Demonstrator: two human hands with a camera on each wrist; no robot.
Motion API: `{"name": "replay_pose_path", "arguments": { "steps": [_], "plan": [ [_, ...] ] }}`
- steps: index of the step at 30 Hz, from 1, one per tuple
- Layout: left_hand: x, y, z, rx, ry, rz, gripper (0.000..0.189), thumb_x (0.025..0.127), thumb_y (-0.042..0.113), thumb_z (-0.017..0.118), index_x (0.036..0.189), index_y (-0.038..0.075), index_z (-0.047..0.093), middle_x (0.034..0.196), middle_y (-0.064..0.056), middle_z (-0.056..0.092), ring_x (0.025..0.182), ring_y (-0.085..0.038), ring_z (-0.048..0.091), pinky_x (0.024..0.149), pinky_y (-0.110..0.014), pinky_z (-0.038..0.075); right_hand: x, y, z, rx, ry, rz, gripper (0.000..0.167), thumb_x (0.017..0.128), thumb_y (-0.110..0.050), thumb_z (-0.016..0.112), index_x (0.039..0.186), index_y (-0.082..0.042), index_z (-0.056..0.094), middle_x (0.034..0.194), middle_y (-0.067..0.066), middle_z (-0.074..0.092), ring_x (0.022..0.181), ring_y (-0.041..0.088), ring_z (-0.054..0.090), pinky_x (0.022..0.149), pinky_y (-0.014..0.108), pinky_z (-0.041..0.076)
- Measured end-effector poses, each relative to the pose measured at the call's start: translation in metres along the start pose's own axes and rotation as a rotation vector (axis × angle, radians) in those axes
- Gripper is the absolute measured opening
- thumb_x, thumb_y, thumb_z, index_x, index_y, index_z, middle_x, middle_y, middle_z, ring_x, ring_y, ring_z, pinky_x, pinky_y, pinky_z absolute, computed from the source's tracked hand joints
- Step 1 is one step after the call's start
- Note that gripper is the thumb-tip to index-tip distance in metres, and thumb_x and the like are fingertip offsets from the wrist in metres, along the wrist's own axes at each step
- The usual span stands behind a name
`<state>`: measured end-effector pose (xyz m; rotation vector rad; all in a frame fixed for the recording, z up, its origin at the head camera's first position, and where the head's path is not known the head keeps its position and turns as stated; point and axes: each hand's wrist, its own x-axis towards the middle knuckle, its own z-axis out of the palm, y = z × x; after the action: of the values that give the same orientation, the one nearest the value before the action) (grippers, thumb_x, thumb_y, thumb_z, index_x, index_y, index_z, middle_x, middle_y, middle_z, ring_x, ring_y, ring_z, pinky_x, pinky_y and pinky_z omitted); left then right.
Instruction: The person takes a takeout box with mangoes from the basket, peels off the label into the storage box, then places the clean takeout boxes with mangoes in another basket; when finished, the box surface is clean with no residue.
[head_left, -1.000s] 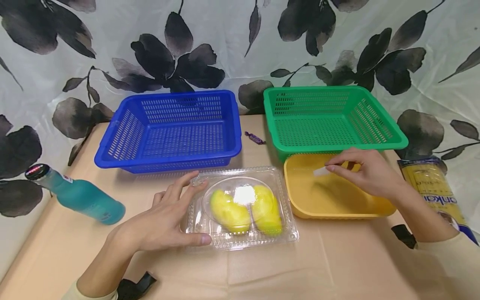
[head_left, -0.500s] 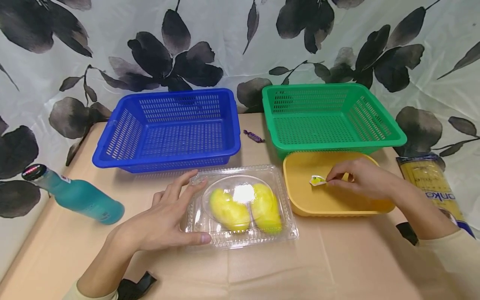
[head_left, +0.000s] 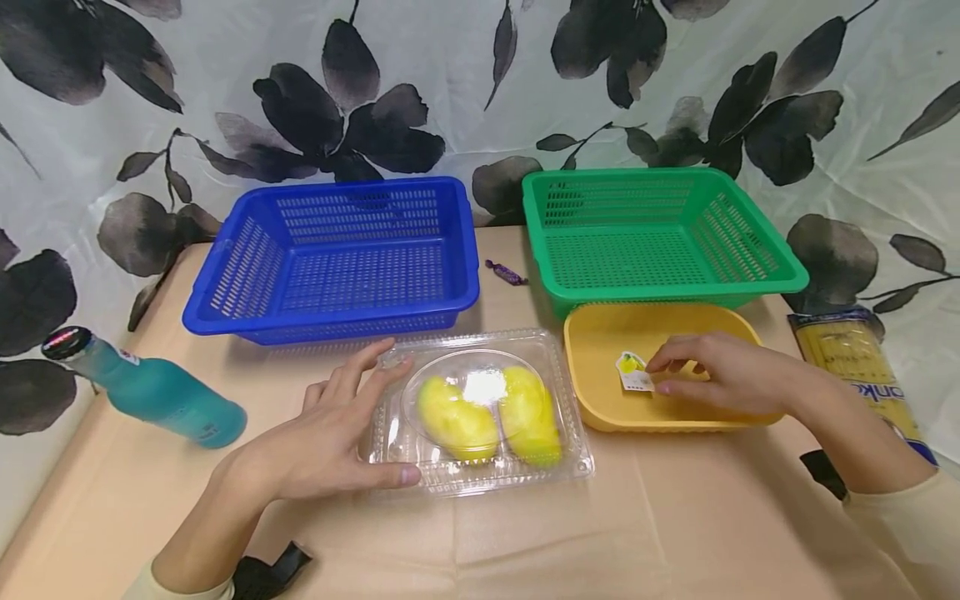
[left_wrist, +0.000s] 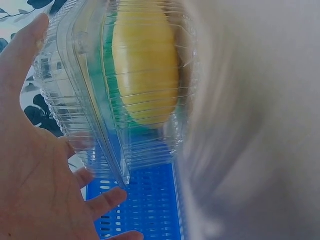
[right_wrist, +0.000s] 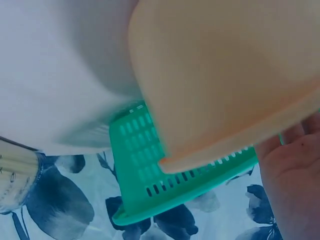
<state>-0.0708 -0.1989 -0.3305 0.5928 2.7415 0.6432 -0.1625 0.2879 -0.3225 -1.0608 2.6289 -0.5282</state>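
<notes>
Head view: I see the right hand [head_left: 708,373] pinching a small white-and-yellow packet [head_left: 633,372] in its fingers, within the yellow tray's [head_left: 622,410] rim; whether the packet touches bottom, I can't tell. Left of the tray, the left hand [head_left: 330,442] spreads its fingers wide at the clear container's [head_left: 480,483] far end, that container's opposite edge just beside the tray. Beyond the tray, the green basket [head_left: 667,294] crowds its far edge; nearer than the tray, the worktop [head_left: 555,533] stretches broadly.
</notes>
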Motion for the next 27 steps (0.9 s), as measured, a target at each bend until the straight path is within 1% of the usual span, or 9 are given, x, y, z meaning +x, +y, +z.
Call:
{"name": "replay_pose_path", "arguments": {
  "steps": [3,5,8,11,15,18,20,23,27],
  "plan": [
    [0.000,0.000,-0.001,-0.001,0.003,0.002,0.115,0.074,0.082,0.070,0.164,0.033,0.017,0.171,-0.001,-0.005,0.155,-0.036,0.011,0.106,-0.068,0.026,-0.001,-0.005,-0.002,-0.016,0.023,0.013,0.022,0.098,-0.033,0.072,0.118,-0.022,0.073,0.113,-0.016,0.069,0.103,0.011,0.067,0.088,0.037,0.056],
    [0.000,-0.001,-0.001,-0.008,0.002,0.002,0.115,0.075,0.081,0.070,0.164,0.034,0.016,0.171,-0.001,-0.005,0.155,-0.037,0.011,0.108,-0.071,0.025,-0.001,-0.008,-0.003,-0.029,0.042,0.030,0.027,0.098,-0.035,0.071,0.121,-0.022,0.071,0.114,-0.015,0.069,0.105,0.013,0.067,0.089,0.039,0.056],
    [0.000,-0.001,0.000,-0.029,0.003,0.001,0.114,0.074,0.080,0.072,0.163,0.034,0.016,0.171,0.000,-0.006,0.154,-0.037,0.010,0.109,-0.076,0.022,0.001,-0.012,-0.003,-0.039,0.084,0.023,0.031,0.098,-0.035,0.072,0.125,-0.022,0.069,0.116,-0.012,0.069,0.106,0.013,0.066,0.090,0.040,0.056],
    [0.001,-0.001,0.001,-0.047,0.003,0.006,0.114,0.075,0.078,0.073,0.163,0.034,0.016,0.171,-0.001,-0.007,0.154,-0.037,0.010,0.109,-0.078,0.020,0.005,-0.013,-0.001,-0.040,0.147,-0.023,0.034,0.097,-0.032,0.073,0.129,-0.023,0.067,0.119,-0.013,0.067,0.107,0.011,0.065,0.089,0.038,0.056],
    [-0.001,-0.001,0.003,-0.056,0.008,0.015,0.114,0.075,0.078,0.073,0.164,0.034,0.015,0.171,-0.001,-0.007,0.154,-0.037,0.011,0.109,-0.075,0.023,0.011,-0.016,0.003,-0.040,0.237,-0.090,0.046,0.090,-0.027,0.081,0.133,-0.025,0.065,0.124,-0.017,0.064,0.109,0.006,0.062,0.089,0.030,0.054],
    [-0.002,-0.002,0.003,-0.049,0.019,0.017,0.115,0.075,0.078,0.072,0.164,0.035,0.014,0.171,-0.001,-0.007,0.154,-0.037,0.012,0.109,-0.073,0.025,0.017,-0.021,0.005,-0.026,0.279,-0.124,0.055,0.085,-0.026,0.086,0.136,-0.024,0.063,0.129,-0.017,0.062,0.112,0.004,0.060,0.088,0.026,0.054],
    [-0.003,-0.003,0.003,-0.044,0.025,0.020,0.115,0.076,0.079,0.072,0.164,0.035,0.013,0.171,0.000,-0.008,0.154,-0.036,0.012,0.109,-0.073,0.025,0.020,-0.026,0.006,-0.012,0.286,-0.140,0.059,0.084,-0.026,0.087,0.137,-0.023,0.062,0.132,-0.015,0.062,0.115,0.004,0.060,0.088,0.027,0.055],
    [-0.003,-0.002,0.003,-0.044,0.029,0.024,0.115,0.076,0.078,0.072,0.164,0.036,0.011,0.171,0.000,-0.008,0.155,-0.036,0.012,0.109,-0.074,0.024,0.025,-0.034,0.007,0.007,0.275,-0.151,0.063,0.083,-0.027,0.087,0.139,-0.021,0.060,0.136,-0.012,0.061,0.115,0.004,0.060,0.088,0.030,0.056],
    [-0.003,-0.001,0.003,-0.045,0.032,0.025,0.115,0.077,0.078,0.072,0.165,0.035,0.011,0.171,0.000,-0.008,0.155,-0.037,0.011,0.109,-0.075,0.023,0.028,-0.045,0.010,0.034,0.224,-0.111,0.068,0.087,-0.036,0.084,0.146,-0.023,0.054,0.142,-0.011,0.056,0.116,0.006,0.059,0.092,0.037,0.056]
  ]
}}
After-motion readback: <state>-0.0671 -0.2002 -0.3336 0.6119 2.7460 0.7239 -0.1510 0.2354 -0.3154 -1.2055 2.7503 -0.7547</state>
